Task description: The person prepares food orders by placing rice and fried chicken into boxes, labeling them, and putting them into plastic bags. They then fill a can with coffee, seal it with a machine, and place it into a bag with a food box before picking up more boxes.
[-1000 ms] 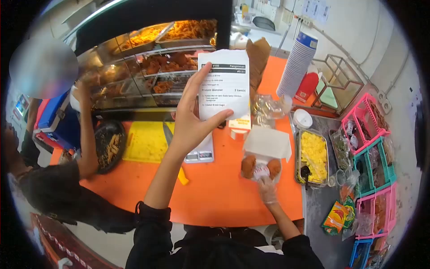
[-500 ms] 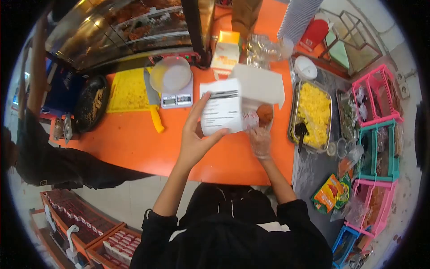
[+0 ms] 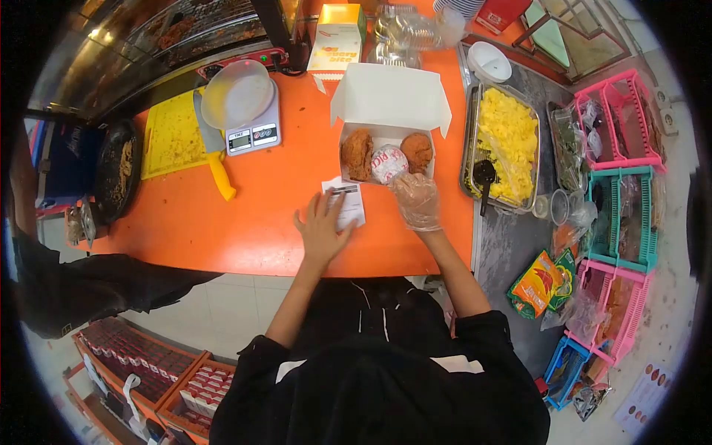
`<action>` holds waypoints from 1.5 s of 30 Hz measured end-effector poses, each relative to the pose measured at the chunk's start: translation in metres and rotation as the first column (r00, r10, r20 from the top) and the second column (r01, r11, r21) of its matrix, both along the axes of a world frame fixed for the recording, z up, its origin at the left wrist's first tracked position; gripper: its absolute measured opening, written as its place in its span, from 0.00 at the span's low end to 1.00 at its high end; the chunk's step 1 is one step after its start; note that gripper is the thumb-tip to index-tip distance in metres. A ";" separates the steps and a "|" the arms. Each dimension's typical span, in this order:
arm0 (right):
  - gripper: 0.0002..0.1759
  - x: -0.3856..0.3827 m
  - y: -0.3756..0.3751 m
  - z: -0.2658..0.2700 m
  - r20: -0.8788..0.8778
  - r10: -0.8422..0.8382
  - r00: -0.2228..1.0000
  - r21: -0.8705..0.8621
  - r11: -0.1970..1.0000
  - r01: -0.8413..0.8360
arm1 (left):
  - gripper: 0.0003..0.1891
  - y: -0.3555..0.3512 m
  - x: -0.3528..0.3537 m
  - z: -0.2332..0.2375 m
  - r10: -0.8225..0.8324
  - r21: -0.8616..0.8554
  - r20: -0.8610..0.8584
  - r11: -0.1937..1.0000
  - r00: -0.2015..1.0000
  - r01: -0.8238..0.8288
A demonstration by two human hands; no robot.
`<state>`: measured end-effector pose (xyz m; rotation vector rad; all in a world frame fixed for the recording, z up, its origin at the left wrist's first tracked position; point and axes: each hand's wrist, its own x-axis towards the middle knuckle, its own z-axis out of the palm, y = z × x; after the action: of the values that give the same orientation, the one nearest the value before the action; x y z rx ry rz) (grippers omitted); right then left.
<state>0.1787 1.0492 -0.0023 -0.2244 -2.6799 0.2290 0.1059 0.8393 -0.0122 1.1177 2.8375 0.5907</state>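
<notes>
My left hand (image 3: pixel 324 226) lies with fingers spread over a white printed receipt (image 3: pixel 351 207) on the orange table, partly covering it. To its right, my right hand (image 3: pixel 415 200), in a clear plastic glove, is at the front of an open white cardboard box (image 3: pixel 389 93). Its curled fingertips are on a round packet of rice in printed paper (image 3: pixel 388 165), which sits in the middle of the box. One piece of fried chicken (image 3: pixel 357 156) is left of the packet, and another brown fried piece (image 3: pixel 417 152) is on its right.
A kitchen scale (image 3: pixel 254 137) holds a round plastic tub (image 3: pixel 236 95), beside a yellow-handled knife (image 3: pixel 219 176) and yellow cutting board (image 3: pixel 167 133). A tray of yellow food (image 3: pixel 508 141) stands right of the box. Another person's dark sleeve (image 3: pixel 89 289) reaches in at left.
My left hand has lowered the receipt from in front of the box onto the table and opened over it. The box's contents now show. My view has shifted.
</notes>
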 end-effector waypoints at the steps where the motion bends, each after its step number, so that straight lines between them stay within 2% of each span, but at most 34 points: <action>1: 0.04 0.000 0.001 0.001 -0.013 0.013 1.000 -0.007 1.000 -0.014 | 0.24 -0.002 -0.006 -0.001 0.006 -0.017 -0.090 1.000 0.996 -0.008; 2: 0.04 0.001 0.002 0.002 -0.027 0.027 0.999 -0.014 1.000 -0.028 | 0.24 -0.006 -0.013 -0.004 -0.045 -0.113 -0.194 0.993 0.980 0.023; 3: 0.04 0.002 0.002 0.003 -0.022 0.025 0.999 -0.018 1.000 -0.026 | 0.24 -0.004 -0.013 -0.007 -0.048 -0.117 -0.189 0.993 0.981 0.026; 5: 0.04 0.001 0.000 0.007 -0.048 0.047 0.998 0.014 0.999 -0.046 | 0.22 0.001 -0.011 -0.017 -0.056 -0.032 -0.002 0.998 0.998 0.056; 7: 0.04 0.002 -0.005 0.015 -0.060 0.054 0.997 -0.009 0.998 -0.054 | 0.26 0.019 -0.001 -0.031 -0.088 0.026 -0.023 0.996 0.996 0.089; 9: 0.05 0.006 -0.008 0.011 -0.072 0.058 0.996 -0.026 0.998 -0.060 | 0.29 0.040 0.011 -0.035 0.077 0.227 -0.026 0.972 0.997 -0.069; 11: 0.07 0.009 -0.009 0.003 0.057 0.049 0.997 -0.048 0.998 -0.047 | 0.32 0.045 0.021 -0.032 0.125 0.245 0.008 0.962 0.992 -0.123; 12: 0.07 0.014 -0.008 0.002 0.063 0.058 0.996 -0.051 0.997 -0.054 | 0.31 0.040 0.028 -0.031 0.146 0.310 0.032 0.939 0.989 -0.149; 13: 0.08 0.015 -0.007 0.015 0.051 0.121 0.991 -0.140 0.984 -0.113 | 0.29 0.035 0.031 -0.029 0.166 0.375 0.049 0.911 0.985 -0.172; 14: 0.10 0.015 -0.005 0.031 0.032 0.185 0.982 -0.226 0.959 -0.173 | 0.29 0.025 0.034 -0.023 0.176 0.376 0.045 0.909 0.983 -0.180; 16: 0.22 0.018 -0.005 0.066 -0.111 0.096 0.989 -0.250 0.961 -0.121 | 0.27 -0.003 0.039 -0.004 0.020 0.586 0.246 0.794 0.969 -0.165; 17: 0.27 0.005 -0.005 0.073 -0.327 -0.007 0.945 -0.409 0.903 -0.135 | 0.27 -0.016 0.040 0.001 -0.206 0.571 0.230 0.820 0.951 0.040; 18: 0.32 -0.011 -0.005 0.082 -0.498 -0.150 0.854 -0.551 0.815 -0.179 | 0.27 -0.028 0.041 0.008 -0.424 0.551 0.224 0.798 0.878 0.245; 19: 0.35 -0.037 -0.020 0.122 -0.647 -0.433 0.628 -0.727 0.599 -0.337 | 0.30 -0.022 0.042 0.029 -0.583 0.561 0.271 0.742 0.766 0.367; 20: 0.39 -0.061 -0.039 0.155 -0.605 -0.712 0.357 -0.751 0.361 -0.552 | 0.33 -0.008 0.045 0.057 -0.717 0.577 0.308 0.663 0.625 0.476; 21: 0.39 -0.080 -0.045 0.170 -0.590 -0.756 0.284 -0.749 0.380 -0.542 | 0.36 0.004 0.056 0.076 -0.715 0.763 0.406 0.608 0.569 0.220; 22: 0.38 -0.088 -0.052 0.172 -0.583 -0.741 0.332 -0.797 0.443 -0.412 | 0.39 0.012 0.064 0.091 -0.731 0.856 0.477 0.512 0.488 -0.069; 23: 0.38 -0.099 -0.060 0.170 -0.571 -0.716 0.402 -0.820 0.512 -0.254 | 0.39 0.011 0.058 0.101 -0.728 0.857 0.469 0.513 0.499 -0.057; 25: 0.38 -0.117 -0.091 0.152 -0.517 -0.640 0.568 -0.752 0.656 0.055 | 0.43 0.000 0.036 0.111 -0.665 0.873 0.483 0.318 0.570 -0.368; 26: 0.38 -0.127 -0.111 0.142 -0.474 -0.605 0.640 -0.696 0.703 0.149 | 0.46 -0.016 0.023 0.107 -0.626 0.830 0.548 0.328 0.554 -0.450; 27: 0.38 -0.142 -0.134 0.131 -0.424 -0.565 0.708 -0.643 0.738 0.204 | 0.46 -0.033 0.006 0.102 -0.616 0.836 0.542 0.325 0.571 -0.442; 29: 0.38 -0.174 -0.183 0.119 -0.341 -0.486 0.805 -0.599 0.772 0.212 | 0.49 -0.074 -0.034 0.100 -0.544 0.781 0.619 0.347 0.567 -0.519; 30: 0.37 -0.191 -0.210 0.113 -0.301 -0.424 0.854 -0.588 0.787 0.184 | 0.45 -0.094 -0.048 0.106 -0.541 0.819 0.568 0.302 0.620 -0.487; 32: 0.37 -0.218 -0.263 0.104 -0.224 -0.267 0.937 -0.606 0.791 0.081 | 0.43 -0.135 -0.077 0.099 -0.474 0.809 0.586 0.292 0.657 -0.510; 33: 0.36 -0.228 -0.286 0.101 -0.183 -0.170 0.968 -0.668 0.744 0.005 | 0.42 -0.154 -0.089 0.092 -0.419 0.793 0.609 0.290 0.674 -0.536; 34: 0.36 -0.234 -0.309 0.097 -0.143 -0.073 0.987 -0.730 0.681 -0.055 | 0.37 -0.170 -0.100 0.085 -0.375 0.745 0.659 0.207 0.652 -0.634; 36: 0.35 -0.247 -0.354 0.071 -0.211 0.118 0.970 -0.815 0.528 -0.241 | 0.32 -0.195 -0.143 0.117 -0.228 0.510 0.854 0.185 0.468 -0.840; 38: 0.36 -0.226 -0.378 0.081 -0.085 0.393 0.916 -0.992 0.054 -0.115 | 0.28 -0.215 -0.206 0.127 -0.318 0.367 0.884 0.019 0.342 -0.930; 40: 0.34 -0.207 -0.392 0.113 -0.165 0.449 0.878 -0.985 -0.027 -0.171 | 0.31 -0.217 -0.276 0.100 -0.124 0.651 0.749 -0.040 0.650 -0.758; 41: 0.34 -0.208 -0.387 0.096 -0.157 0.432 0.888 -0.986 -0.016 -0.167 | 0.33 -0.223 -0.324 0.084 0.028 0.724 0.682 0.111 0.731 -0.680; 42: 0.32 -0.208 -0.377 0.061 -0.045 0.291 0.956 -0.884 0.435 -0.174 | 0.36 -0.225 -0.358 0.067 0.158 0.758 0.574 0.269 0.804 -0.594; 43: 0.30 -0.210 -0.367 0.035 -0.001 0.113 0.994 -0.601 0.794 -0.091 | 0.36 -0.219 -0.366 0.050 0.140 0.759 0.580 0.266 0.803 -0.595; 44: 0.29 -0.219 -0.356 0.025 0.131 -0.064 0.989 -0.339 0.935 0.106 | 0.40 -0.214 -0.370 0.034 0.443 0.560 0.063 0.726 0.894 -0.399; 45: 0.27 -0.231 -0.345 0.017 0.196 -0.269 0.943 -0.030 0.960 0.280 | 0.44 -0.209 -0.377 0.023 0.331 0.077 -0.535 0.936 0.778 -0.345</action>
<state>-0.0526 0.7038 0.0151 -0.6646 -2.7897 0.2060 -0.2711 0.6307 0.0109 0.8763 3.5722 0.2672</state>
